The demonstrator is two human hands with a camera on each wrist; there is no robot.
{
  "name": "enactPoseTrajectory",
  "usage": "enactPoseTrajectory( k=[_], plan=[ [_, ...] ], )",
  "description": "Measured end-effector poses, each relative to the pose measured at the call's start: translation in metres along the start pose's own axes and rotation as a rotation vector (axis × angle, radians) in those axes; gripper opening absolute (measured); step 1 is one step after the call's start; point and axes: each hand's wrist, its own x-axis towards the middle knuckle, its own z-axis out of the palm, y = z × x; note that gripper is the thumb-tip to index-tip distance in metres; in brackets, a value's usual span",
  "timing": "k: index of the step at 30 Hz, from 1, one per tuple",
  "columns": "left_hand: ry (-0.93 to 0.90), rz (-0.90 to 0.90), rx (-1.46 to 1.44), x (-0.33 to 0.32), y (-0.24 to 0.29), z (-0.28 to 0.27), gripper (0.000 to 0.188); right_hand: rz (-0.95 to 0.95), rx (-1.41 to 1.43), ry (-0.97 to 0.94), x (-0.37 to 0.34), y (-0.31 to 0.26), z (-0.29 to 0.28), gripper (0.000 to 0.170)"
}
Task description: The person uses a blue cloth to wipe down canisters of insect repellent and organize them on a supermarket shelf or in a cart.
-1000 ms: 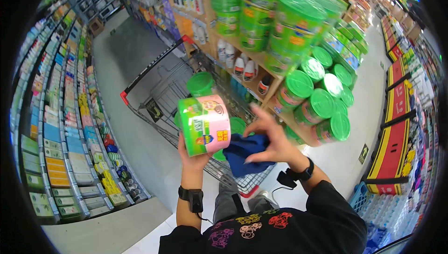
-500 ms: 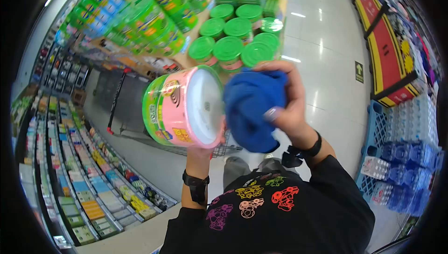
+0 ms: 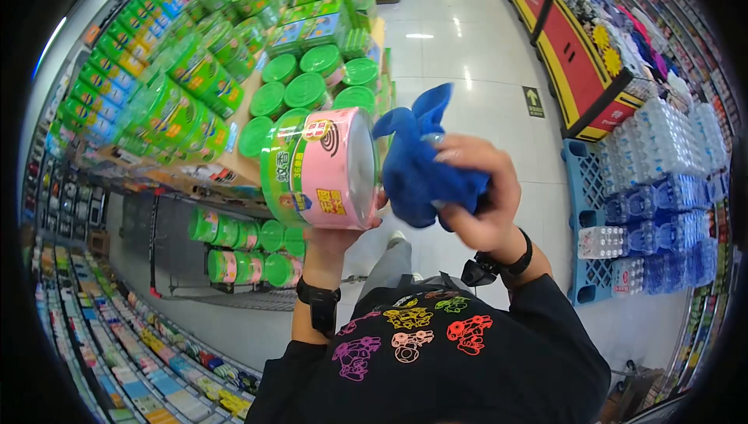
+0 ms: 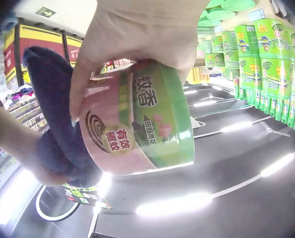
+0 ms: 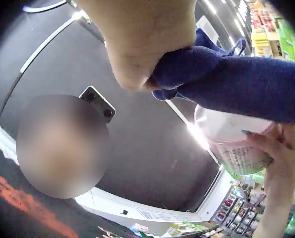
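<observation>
A pink and green tub of mosquito coils [image 3: 308, 179] lies tipped sideways in front of the chest, its pale flat base turned toward the right hand. My left hand [image 3: 331, 241] grips it from below, with fingertips showing beside the base; the left wrist view has this hand [image 4: 142, 34] spread across the tub's wall [image 4: 122, 119]. My right hand [image 3: 487, 190] holds a bunched blue cloth [image 3: 417, 167] close beside the base. In the right wrist view, folds of the cloth [image 5: 246, 84] hang from the right hand [image 5: 142, 44], partly covering the tub [image 5: 236, 153].
A shopping cart [image 3: 234, 299] at lower left has several green-lidded tubs [image 3: 245, 266] in or behind it. More green-lidded tubs [image 3: 305, 91] fill a display ahead. On the right, a blue pallet [image 3: 588, 214] carries bottled water [image 3: 662, 151], near a red and yellow bin [image 3: 573, 66].
The head view has swung right, away from the cart. The tub has turned so its base faces the cloth. The right hand's loosely spread fingers have gathered the cloth and raised it beside the tub.
</observation>
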Motion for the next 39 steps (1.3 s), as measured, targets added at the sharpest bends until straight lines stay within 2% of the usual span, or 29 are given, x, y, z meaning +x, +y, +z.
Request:
enactPoseTrajectory(
  k=[2,4,5,8,9,10,11,13,16,17,20,22,23,27,29,30,32,36,39],
  plan=[
    [0.01,-0.012,0.075,0.014,0.003,-0.005,0.081,-0.072,-0.075,-0.153,0.01,-0.003,0.004,0.047],
    [0.083,0.007,-0.155,0.038,-0.001,0.001,0.08,-0.294,-0.324,-0.312,0.02,0.012,0.01,0.042],
    [0.017,-0.023,-0.074,0.046,0.002,0.003,0.079,-0.376,-0.396,-0.316,0.027,0.022,0.013,0.039],
    [-0.183,-0.085,0.171,0.067,0.016,0.009,0.078,-0.386,-0.587,-0.306,0.057,0.036,0.001,0.034],
    [-0.246,-0.099,0.252,0.073,0.022,0.011,0.078,-0.3,-0.596,-0.295,0.065,0.047,-0.001,0.034],
    [-0.221,-0.1,0.26,0.08,0.029,0.01,0.081,-0.307,-0.618,-0.268,0.078,0.059,-0.004,0.036],
    [-0.197,-0.099,0.268,0.088,0.037,0.005,0.084,-0.327,-0.642,-0.248,0.094,0.072,-0.006,0.027],
    [-0.135,-0.102,0.287,0.107,0.054,-0.004,0.091,-0.291,-0.639,-0.243,0.115,0.091,-0.008,0.035],
    [-0.199,-0.196,0.157,0.137,0.072,0.001,0.09,-0.296,-0.621,-0.193,0.138,0.118,-0.003,0.037],
    [-0.186,-0.153,0.164,0.145,0.078,-0.002,0.089,-0.3,-0.606,-0.17,0.142,0.125,-0.001,0.037],
    [-0.119,-0.008,0.163,0.165,0.093,-0.007,0.084,-0.4,-0.522,-0.262,0.143,0.139,0.005,0.043],
    [-0.041,0.097,0.141,0.177,0.096,0.013,0.081,-0.562,-0.516,-0.359,0.139,0.155,0.007,0.044],
    [-0.078,0.082,0.14,0.183,0.1,0.013,0.078,-0.612,-0.532,-0.374,0.14,0.164,0.004,0.041],
    [-0.109,0.046,0.205,0.203,0.114,-0.001,0.08,-0.352,-0.531,-0.257,0.162,0.186,-0.012,0.04],
    [-0.104,0.036,0.203,0.213,0.117,-0.003,0.08,-0.325,-0.415,-0.18,0.174,0.211,-0.02,0.05],
    [-0.104,0.035,0.206,0.219,0.117,-0.004,0.08,-0.227,-0.394,-0.17,0.179,0.215,-0.025,0.051],
    [-0.1,0.03,0.194,0.233,0.116,-0.005,0.08,-0.039,-0.34,-0.129,0.184,0.23,-0.032,0.05],
    [-0.113,-0.015,0.181,0.26,0.114,-0.017,0.079,0.102,-0.249,-0.114,0.194,0.264,-0.051,0.045],
    [-0.075,-0.011,0.137,0.278,0.113,-0.035,0.079,0.277,-0.1,-0.073,0.202,0.287,-0.065,0.044]
  ],
)
